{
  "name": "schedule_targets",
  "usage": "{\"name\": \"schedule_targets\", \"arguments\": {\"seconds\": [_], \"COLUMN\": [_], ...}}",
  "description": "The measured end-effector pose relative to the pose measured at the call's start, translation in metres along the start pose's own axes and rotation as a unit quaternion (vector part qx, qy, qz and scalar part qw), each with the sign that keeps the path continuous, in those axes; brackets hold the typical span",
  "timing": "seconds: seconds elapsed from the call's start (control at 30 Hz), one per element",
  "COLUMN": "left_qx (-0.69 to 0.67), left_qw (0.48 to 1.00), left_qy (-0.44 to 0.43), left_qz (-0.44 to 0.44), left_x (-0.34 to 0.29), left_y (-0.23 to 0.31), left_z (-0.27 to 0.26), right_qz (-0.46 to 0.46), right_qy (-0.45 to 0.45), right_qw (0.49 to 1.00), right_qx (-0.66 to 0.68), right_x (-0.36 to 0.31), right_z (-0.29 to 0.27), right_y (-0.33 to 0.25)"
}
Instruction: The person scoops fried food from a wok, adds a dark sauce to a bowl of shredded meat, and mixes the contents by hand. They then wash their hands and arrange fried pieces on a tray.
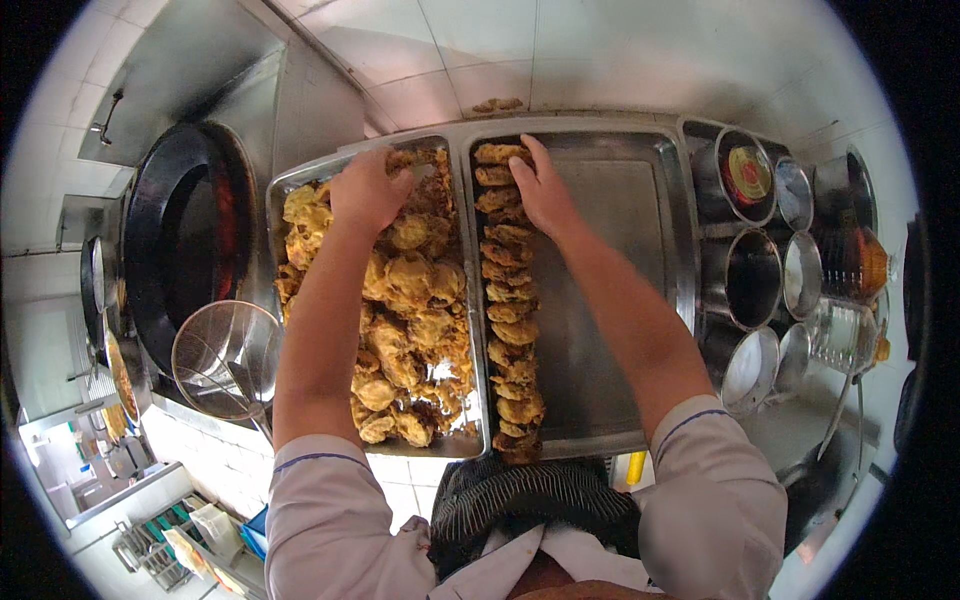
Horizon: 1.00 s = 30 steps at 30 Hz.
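Golden-brown battered fried pieces [405, 275] lie heaped in the left metal tray [480, 400], with loose crumbs among them. My left hand [368, 190] is over the far end of this heap, its fingers curled down; what they hold, if anything, is hidden. In the right metal tray [610, 270], more fried pieces [510, 310] stand close together in one long row along the left wall. At the row's far end, my right hand [545, 195] has its thumb and forefinger at either side of the right end of a fried piece [500, 154].
To the left is a large black wok [190, 235], with a round wire strainer [228, 358] nearer me. Several metal pots [752, 278] and clear plastic bottles [845, 330] line the right side. A tiled wall [480, 45] rises behind the trays.
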State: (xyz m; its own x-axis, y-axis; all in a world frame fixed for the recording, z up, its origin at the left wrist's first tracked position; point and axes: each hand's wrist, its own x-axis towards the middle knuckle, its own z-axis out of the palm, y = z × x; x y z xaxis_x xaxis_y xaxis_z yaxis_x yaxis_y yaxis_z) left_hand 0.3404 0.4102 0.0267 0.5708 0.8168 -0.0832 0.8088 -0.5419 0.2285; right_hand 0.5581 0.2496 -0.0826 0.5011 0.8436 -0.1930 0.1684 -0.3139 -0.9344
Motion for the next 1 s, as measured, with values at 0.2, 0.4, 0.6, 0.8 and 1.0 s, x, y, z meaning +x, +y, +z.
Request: {"name": "schedule_targets", "arguments": {"seconds": [0.2, 0.4, 0.6, 0.8, 1.0], "left_qx": [-0.122, -0.126, -0.254, -0.399, -0.53], "left_qw": [0.992, 0.986, 0.963, 0.897, 0.787], "left_qy": [-0.006, 0.08, 0.095, 0.151, 0.129], "left_qz": [0.024, 0.076, -0.007, -0.117, -0.288], "left_x": [-0.022, -0.047, -0.101, -0.182, -0.296], "left_y": [0.032, 0.041, 0.019, -0.024, -0.064], "left_z": [0.004, 0.005, -0.02, -0.042, -0.04], "right_qz": [-0.008, -0.047, -0.037, -0.039, -0.169], "right_qy": [-0.022, -0.056, 0.029, 0.108, 0.151], "right_qw": [1.0, 0.991, 0.991, 0.99, 0.959], "right_qx": [-0.003, -0.112, -0.123, -0.083, -0.172], "right_x": [0.003, 0.012, 0.01, 0.002, -0.065], "right_z": [-0.01, -0.007, -0.007, -0.02, 0.023], "right_y": [0.004, 0.006, 0.018, 0.006, -0.053]}}
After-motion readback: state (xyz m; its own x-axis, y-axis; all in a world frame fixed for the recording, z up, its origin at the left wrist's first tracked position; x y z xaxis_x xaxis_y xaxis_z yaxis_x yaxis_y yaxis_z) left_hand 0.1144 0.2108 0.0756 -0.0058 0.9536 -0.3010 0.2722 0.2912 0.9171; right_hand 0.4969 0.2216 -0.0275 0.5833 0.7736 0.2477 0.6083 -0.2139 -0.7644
